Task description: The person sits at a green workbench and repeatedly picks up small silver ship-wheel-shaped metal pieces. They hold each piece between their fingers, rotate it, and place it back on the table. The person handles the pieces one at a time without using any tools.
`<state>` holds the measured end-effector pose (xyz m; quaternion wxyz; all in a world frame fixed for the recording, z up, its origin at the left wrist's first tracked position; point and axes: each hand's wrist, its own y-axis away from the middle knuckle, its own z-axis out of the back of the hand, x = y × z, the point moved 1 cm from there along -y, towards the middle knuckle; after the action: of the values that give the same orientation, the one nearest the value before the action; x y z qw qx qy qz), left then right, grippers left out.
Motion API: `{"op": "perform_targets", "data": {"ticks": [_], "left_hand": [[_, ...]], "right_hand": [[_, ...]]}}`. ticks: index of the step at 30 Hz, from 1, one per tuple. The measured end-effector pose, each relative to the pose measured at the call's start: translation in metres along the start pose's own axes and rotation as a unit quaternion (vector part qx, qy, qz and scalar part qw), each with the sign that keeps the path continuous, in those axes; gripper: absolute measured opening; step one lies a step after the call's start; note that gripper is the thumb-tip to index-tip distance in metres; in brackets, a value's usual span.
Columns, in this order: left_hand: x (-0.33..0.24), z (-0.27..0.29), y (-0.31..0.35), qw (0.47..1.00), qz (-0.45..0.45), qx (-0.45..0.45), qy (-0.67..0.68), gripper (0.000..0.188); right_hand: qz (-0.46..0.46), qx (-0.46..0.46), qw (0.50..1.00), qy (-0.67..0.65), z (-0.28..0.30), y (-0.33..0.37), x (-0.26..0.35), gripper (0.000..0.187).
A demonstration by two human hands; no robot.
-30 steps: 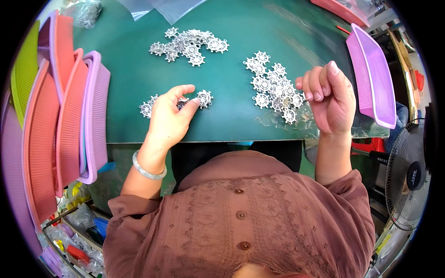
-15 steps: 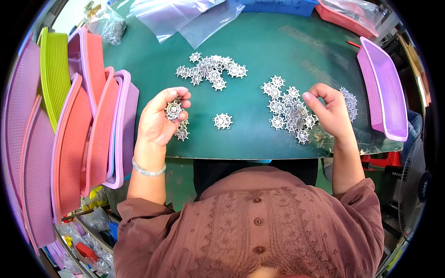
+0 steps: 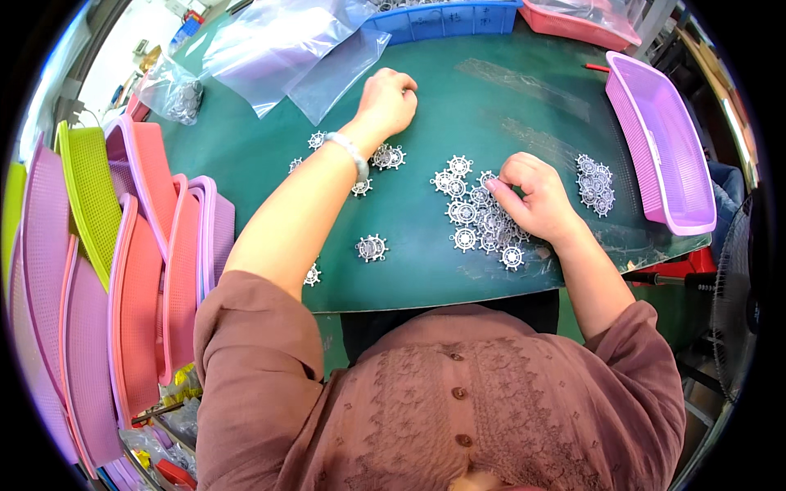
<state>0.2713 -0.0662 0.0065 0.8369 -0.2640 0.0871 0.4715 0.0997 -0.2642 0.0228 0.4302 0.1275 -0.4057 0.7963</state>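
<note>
Evidently, the left forearm (image 3: 291,206) partly hides wheel-shaped pieces (image 3: 388,156).

Bright, fisheye-bent edges, black corners

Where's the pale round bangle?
Left of centre in the head view, the pale bangle circles the wrist below the left hand, beside silver metal wheels.

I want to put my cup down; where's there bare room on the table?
Between the blue bin and the large ship-wheel charm pile, right of the left hand; also between the stacked baskets and left forearm. Crowded: around the right hand, at that pile.
</note>
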Motion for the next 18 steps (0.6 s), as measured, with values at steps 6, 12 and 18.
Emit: {"op": "perform_targets", "data": {"ticks": [6,12,18], "left_hand": [[0.003,-0.007,-0.007,0.994,-0.007,0.100,-0.032,0.031],[-0.033,0.025,0.008,0.990,-0.086,0.111,-0.014,0.039],[-0.088,0.018,0.064,0.974,-0.086,0.207,-0.010,0.034]], "right_hand": [[-0.028,0.010,1.000,0.003,0.003,-0.001,-0.002,0.021],[-0.037,0.006,0.999,0.000,0.003,0.001,-0.004,0.019],[-0.044,0.012,0.999,0.002,-0.001,0.000,-0.003,0.020]]}}
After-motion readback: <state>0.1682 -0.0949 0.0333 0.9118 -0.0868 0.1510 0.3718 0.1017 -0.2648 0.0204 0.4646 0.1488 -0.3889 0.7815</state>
